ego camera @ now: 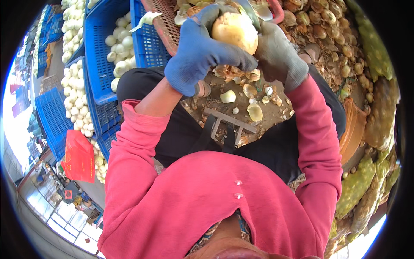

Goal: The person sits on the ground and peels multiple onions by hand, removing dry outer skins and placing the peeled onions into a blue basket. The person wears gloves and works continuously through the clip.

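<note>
My left hand (207, 48), in a blue glove with dark fingertips, holds a large yellow-brown onion (235, 32) above my knees. Its thumb lies along the onion's near side. Close against the onion's right side is my right hand (278, 51), in a grey glove. A curved metal blade (249, 14), apparently a knife's, rises from that hand along the far side of the onion; the handle is hidden in the glove. Under the hands, onion skins (231, 73) and peeled pieces (228, 96) litter the ground.
Blue plastic crates (106, 81) of peeled white onions (121, 48) stand on the left, with a red bag (79, 157) on one. A pink basket (165, 32) is ahead. Unpeeled onions (326, 19) are heaped ahead right; filled mesh sacks (381, 113) line the right. A wooden stool (229, 120) sits between my legs.
</note>
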### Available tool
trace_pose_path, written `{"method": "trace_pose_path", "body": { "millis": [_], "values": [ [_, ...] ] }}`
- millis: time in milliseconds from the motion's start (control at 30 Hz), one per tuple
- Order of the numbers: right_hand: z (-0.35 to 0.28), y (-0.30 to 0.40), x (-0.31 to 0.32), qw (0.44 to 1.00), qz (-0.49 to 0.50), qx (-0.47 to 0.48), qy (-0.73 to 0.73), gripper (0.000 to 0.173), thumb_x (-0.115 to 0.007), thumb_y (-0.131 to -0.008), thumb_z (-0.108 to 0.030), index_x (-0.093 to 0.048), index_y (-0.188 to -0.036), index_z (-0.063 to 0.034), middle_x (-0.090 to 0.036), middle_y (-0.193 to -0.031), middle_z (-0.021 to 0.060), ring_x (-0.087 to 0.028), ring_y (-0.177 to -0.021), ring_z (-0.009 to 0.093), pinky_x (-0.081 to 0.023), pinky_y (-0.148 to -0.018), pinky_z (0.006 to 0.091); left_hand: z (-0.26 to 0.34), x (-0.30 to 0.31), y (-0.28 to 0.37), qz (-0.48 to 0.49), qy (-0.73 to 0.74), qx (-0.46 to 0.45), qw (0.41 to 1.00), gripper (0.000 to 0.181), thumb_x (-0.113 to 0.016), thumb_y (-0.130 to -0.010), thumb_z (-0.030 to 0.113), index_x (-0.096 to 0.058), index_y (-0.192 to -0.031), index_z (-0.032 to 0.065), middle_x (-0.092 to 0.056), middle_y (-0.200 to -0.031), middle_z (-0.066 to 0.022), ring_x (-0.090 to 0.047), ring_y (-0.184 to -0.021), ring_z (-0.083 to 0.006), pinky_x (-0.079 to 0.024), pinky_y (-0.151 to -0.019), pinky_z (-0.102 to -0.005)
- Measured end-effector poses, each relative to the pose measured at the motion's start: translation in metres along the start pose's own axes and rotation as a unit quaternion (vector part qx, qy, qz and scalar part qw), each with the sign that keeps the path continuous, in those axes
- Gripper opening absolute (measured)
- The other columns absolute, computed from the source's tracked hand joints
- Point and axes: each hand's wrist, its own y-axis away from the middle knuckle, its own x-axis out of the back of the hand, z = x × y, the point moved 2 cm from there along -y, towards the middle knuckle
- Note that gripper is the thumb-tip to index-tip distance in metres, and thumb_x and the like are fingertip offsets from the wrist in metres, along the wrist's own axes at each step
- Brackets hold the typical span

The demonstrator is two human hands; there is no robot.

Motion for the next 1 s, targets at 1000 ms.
{"method": "trace_pose_path", "body": {
  "millis": [1000],
  "values": [
    [-0.032,0.046,-0.005,0.717,0.349,-0.191,-0.572,0.016,-0.065,-0.099,-0.009,-0.071,-0.112,-0.0015,-0.072,-0.086,0.0006,-0.065,-0.071,0.009,-0.053,-0.065,0.0253,0.0,-0.018,-0.007,0.043,-0.126,-0.046,0.99,0.089,-0.093,-0.054,0.001,-0.056,-0.134,-0.0014,-0.065,-0.12,-0.0118,-0.064,-0.113,-0.0236,-0.052,-0.1,-0.0341]
  ]
}}
